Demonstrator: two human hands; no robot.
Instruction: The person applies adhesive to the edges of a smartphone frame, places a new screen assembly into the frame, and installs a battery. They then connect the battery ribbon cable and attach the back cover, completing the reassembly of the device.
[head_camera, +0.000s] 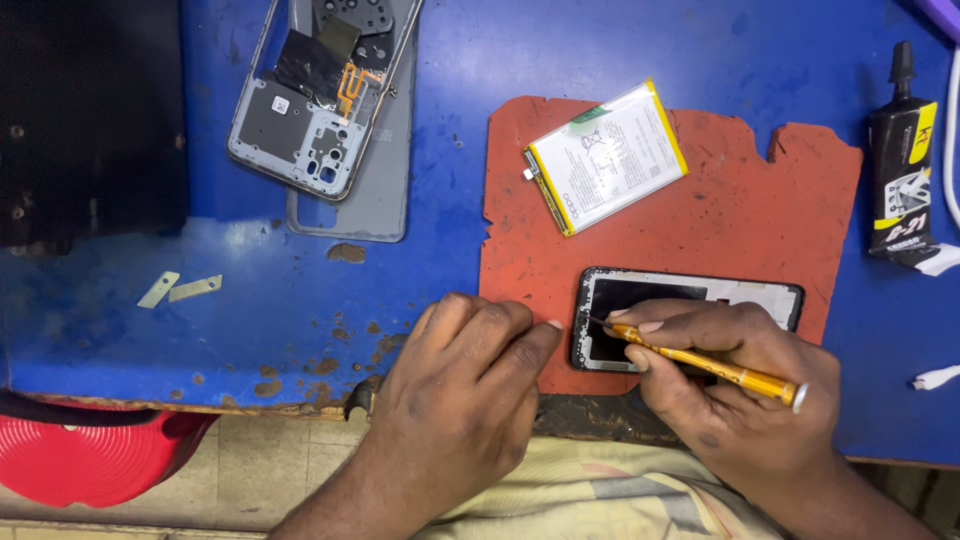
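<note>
A single head-worn camera looks almost straight down, close over the blue bench (120, 300), with its near edge and the person's lap at the bottom.

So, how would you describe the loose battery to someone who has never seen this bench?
On the blue worktable lies a ragged red-orange rubber mat. On the mat's upper part, above the opened black phone that the right hand works on with a yellow screwdriver, rests the flat white rectangular battery. Its yellow edging and tilted lie set it apart.
</note>
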